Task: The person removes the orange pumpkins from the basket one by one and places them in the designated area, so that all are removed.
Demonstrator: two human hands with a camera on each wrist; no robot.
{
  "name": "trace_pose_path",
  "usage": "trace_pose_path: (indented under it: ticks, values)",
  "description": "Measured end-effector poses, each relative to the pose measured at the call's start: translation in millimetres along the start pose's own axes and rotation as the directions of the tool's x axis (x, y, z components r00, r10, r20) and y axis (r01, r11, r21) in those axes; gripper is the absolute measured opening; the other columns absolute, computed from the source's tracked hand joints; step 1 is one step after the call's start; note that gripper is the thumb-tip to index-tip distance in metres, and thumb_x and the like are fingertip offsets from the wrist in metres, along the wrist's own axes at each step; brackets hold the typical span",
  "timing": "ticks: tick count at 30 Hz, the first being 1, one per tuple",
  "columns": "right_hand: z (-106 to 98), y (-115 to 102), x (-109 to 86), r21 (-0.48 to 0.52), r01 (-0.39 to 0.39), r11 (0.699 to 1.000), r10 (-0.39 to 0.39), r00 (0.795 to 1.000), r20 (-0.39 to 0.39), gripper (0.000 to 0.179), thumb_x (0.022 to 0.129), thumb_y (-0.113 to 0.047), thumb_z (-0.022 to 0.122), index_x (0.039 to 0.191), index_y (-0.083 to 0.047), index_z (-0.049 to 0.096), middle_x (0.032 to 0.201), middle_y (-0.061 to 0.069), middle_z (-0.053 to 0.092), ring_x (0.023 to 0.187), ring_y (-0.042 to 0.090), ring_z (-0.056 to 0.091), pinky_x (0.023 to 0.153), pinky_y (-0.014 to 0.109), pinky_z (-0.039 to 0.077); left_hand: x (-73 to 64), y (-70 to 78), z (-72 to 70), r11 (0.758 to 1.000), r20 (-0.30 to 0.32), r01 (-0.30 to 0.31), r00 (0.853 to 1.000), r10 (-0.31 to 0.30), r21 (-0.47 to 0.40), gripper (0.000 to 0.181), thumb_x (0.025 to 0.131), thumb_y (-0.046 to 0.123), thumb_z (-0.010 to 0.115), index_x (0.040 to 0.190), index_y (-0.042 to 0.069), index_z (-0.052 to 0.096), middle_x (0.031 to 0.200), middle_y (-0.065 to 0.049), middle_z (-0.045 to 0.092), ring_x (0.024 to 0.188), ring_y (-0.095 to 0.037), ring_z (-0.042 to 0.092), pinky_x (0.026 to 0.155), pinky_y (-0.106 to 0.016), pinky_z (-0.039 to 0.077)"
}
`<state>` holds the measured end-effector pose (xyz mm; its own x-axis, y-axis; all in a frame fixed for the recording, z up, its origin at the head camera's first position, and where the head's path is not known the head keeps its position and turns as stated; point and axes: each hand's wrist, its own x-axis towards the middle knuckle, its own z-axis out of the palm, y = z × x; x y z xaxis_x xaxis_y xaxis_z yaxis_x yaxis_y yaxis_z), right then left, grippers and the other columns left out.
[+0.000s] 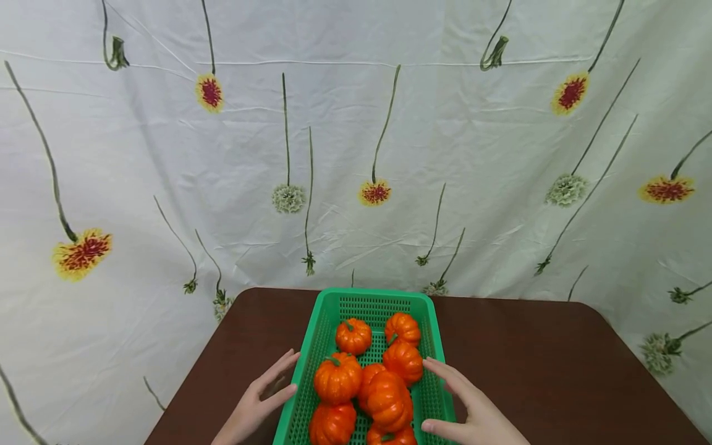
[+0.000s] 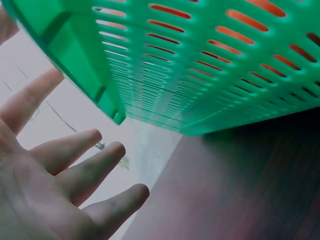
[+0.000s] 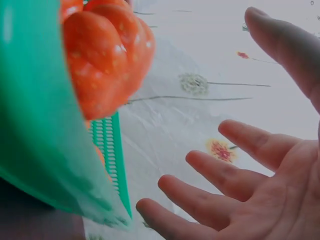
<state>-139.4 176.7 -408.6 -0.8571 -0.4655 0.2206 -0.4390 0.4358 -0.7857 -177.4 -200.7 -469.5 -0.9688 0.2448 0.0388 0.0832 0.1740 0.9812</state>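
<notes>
A green plastic basket with slotted walls stands on the table and holds several small orange pumpkins. One pumpkin lies on top of others near the middle. My left hand is at the basket's left rim, fingers spread and extended. In the left wrist view that hand holds nothing, beside the slotted wall. On the other side my right hand is by the right rim, thumb and fingers apart. The right wrist view shows its palm empty, with a pumpkin above the rim nearby.
The dark brown table extends to both sides of the basket. Behind it hangs a pale cloth printed with flowers and stems, close to the table's back edge.
</notes>
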Motion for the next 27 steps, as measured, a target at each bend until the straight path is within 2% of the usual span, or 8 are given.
trace_pose_path:
  ticks: [3, 6, 9, 11, 15, 18, 22, 27]
  values:
    - [4, 3, 2.5, 0.088, -0.002, 0.996, -0.001, 0.999, 0.038, 0.068, 0.08, -0.025, 0.067, 0.138, -0.025, 0.031, 0.139, 0.006, 0.032, 0.122, 0.009, 0.033, 0.092, 0.034, 0.038, 1.9, -3.7, 0.0, 0.999, 0.031, -0.003, 1.0, 0.004, -0.037, 0.048, 0.091, 0.019, 0.05, 0.137, 0.018, 0.037, 0.145, -0.005, 0.021, 0.128, -0.014, 0.027, 0.096, -0.026, 0.034]
    - [6, 6, 4.3, 0.177, -0.056, 0.983, 0.043, 0.996, 0.076, 0.067, 0.082, -0.021, 0.066, 0.139, -0.024, 0.03, 0.141, 0.009, 0.029, 0.121, 0.005, 0.033, 0.093, 0.034, 0.036, 3.9, -7.2, 0.2, 0.998, 0.052, -0.017, 0.998, 0.019, -0.056, 0.047, 0.092, 0.017, 0.05, 0.137, 0.016, 0.037, 0.144, -0.006, 0.023, 0.125, -0.003, 0.03, 0.092, -0.016, 0.033]
    - [9, 8, 5.8, 0.255, -0.117, 0.96, 0.093, 0.99, 0.104, 0.067, 0.083, -0.018, 0.064, 0.14, -0.018, 0.029, 0.141, 0.011, 0.027, 0.119, 0.0, 0.035, 0.095, 0.033, 0.035, 5.4, -10.4, 0.3, 0.998, 0.072, -0.022, 0.997, 0.026, -0.067, 0.046, 0.091, 0.015, 0.051, 0.136, 0.015, 0.039, 0.144, -0.006, 0.024, 0.122, 0.003, 0.031, 0.092, -0.015, 0.032]
    - [12, 9, 7.3, 0.286, -0.133, 0.949, 0.106, 0.988, 0.111, 0.067, 0.083, -0.017, 0.064, 0.14, -0.014, 0.029, 0.141, 0.013, 0.027, 0.119, 0.001, 0.036, 0.095, 0.032, 0.034, 5.7, -12.4, 0.2, 0.998, 0.088, -0.023, 0.996, 0.029, -0.065, 0.046, 0.091, 0.016, 0.05, 0.136, 0.014, 0.039, 0.144, -0.008, 0.024, 0.124, -0.001, 0.03, 0.092, -0.016, 0.032]
    - [19, 12, 10.1, 0.304, -0.123, 0.945, 0.097, 0.991, 0.097, 0.066, 0.082, -0.016, 0.065, 0.139, -0.015, 0.031, 0.141, 0.012, 0.028, 0.121, 0.007, 0.036, 0.097, 0.028, 0.033, 6.0, -14.9, 0.2, 0.996, 0.118, -0.037, 0.992, 0.046, -0.075, 0.046, 0.092, 0.015, 0.049, 0.136, 0.011, 0.038, 0.143, -0.013, 0.025, 0.126, -0.007, 0.027, 0.094, -0.022, 0.034]
    - [24, 14, 12.1, 0.302, -0.089, 0.949, 0.068, 0.995, 0.08, 0.066, 0.081, -0.015, 0.066, 0.138, -0.02, 0.033, 0.14, 0.011, 0.029, 0.121, 0.012, 0.036, 0.097, 0.026, 0.032, 7.1, -15.6, -0.7, 0.992, 0.142, -0.062, 0.987, 0.078, -0.113, 0.046, 0.092, 0.011, 0.048, 0.136, 0.006, 0.035, 0.142, -0.017, 0.026, 0.125, -0.001, 0.026, 0.094, -0.021, 0.032]
    - [28, 16, 13.9, 0.274, -0.037, 0.961, 0.02, 0.998, 0.065, 0.066, 0.08, -0.016, 0.068, 0.137, -0.022, 0.034, 0.138, 0.012, 0.033, 0.12, 0.011, 0.037, 0.096, 0.025, 0.033, 10.2, -16.4, -3.5, 0.98, 0.193, -0.072, 0.975, 0.108, -0.186, 0.047, 0.091, 0.005, 0.047, 0.135, -0.001, 0.032, 0.141, -0.023, 0.022, 0.122, 0.006, 0.028, 0.092, -0.017, 0.031]
    - [29, 18, 15.1, 0.249, -0.041, 0.968, 0.024, 0.997, 0.07, 0.066, 0.079, -0.02, 0.069, 0.136, -0.022, 0.036, 0.136, 0.011, 0.036, 0.118, 0.017, 0.04, 0.094, 0.027, 0.036, 15.5, -19.2, -8.6, 0.97, 0.262, -0.061, 0.957, 0.124, -0.235, 0.048, 0.091, 0.0, 0.045, 0.135, -0.006, 0.029, 0.14, -0.028, 0.02, 0.121, -0.001, 0.036, 0.091, -0.023, 0.037]
